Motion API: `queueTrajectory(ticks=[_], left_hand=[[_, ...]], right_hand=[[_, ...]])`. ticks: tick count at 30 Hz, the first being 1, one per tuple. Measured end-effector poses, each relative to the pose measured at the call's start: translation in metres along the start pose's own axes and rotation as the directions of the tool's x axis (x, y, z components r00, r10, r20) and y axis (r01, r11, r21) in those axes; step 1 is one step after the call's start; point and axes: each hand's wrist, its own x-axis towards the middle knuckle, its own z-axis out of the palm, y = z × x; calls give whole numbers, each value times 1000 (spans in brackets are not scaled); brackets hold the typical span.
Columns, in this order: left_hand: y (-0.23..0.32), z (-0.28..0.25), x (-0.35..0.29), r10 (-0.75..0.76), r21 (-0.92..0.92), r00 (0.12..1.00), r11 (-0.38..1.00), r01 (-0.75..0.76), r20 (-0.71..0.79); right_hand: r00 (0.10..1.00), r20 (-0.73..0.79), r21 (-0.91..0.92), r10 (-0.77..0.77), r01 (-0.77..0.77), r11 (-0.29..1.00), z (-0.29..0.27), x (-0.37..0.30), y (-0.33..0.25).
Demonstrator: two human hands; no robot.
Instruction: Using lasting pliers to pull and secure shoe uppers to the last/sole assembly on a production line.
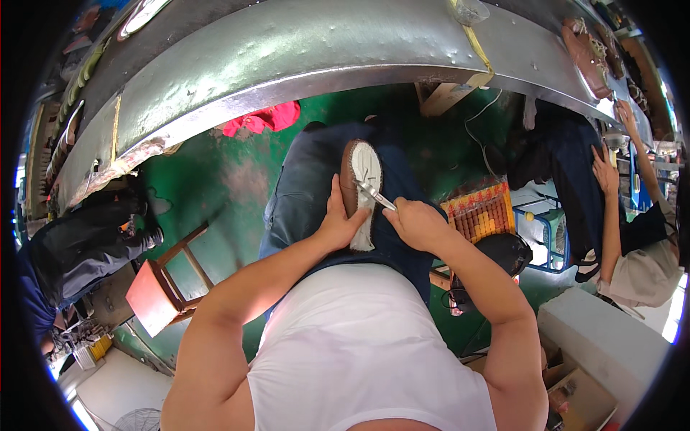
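Note:
A brown shoe [365, 161] lies lengthwise across my lap with its whitish underside facing up. My left hand [341, 220] is wrapped round its left side near the middle, thumb resting on the underside. In my right hand [415, 221] is a silver metal tool that looks like a pair of pliers [374, 194], gripped by its handle end. The tool slants up and left across the shoe, its head at the middle of the underside. Whether its jaws bite on anything is too small to tell.
A metal bench [287, 47] curves across the front, with brown shoes [586, 57] on it at right. Below are a red cloth [263, 118] and a wooden stool [154, 296]. At right stand a beaded seat cover [481, 213] and a co-worker's arm [609, 208]; another person's legs [86, 244] are left.

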Motion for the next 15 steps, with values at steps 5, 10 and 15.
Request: queueTrajectory(ticks=[5, 10, 15], left_hand=[[-18, -25, -23, 59, 91, 946, 992, -93, 318], [-5, -23, -25, 101, 12, 956, 994, -108, 276], [26, -43, -36, 13, -339, 971, 938, 71, 240]], right_hand=[[999, -5, 25, -44, 44, 999, -7, -1, 1], [974, -152, 88, -168, 183, 979, 7, -16, -10], [998, 44, -47, -51, 53, 998, -25, -10, -1]])
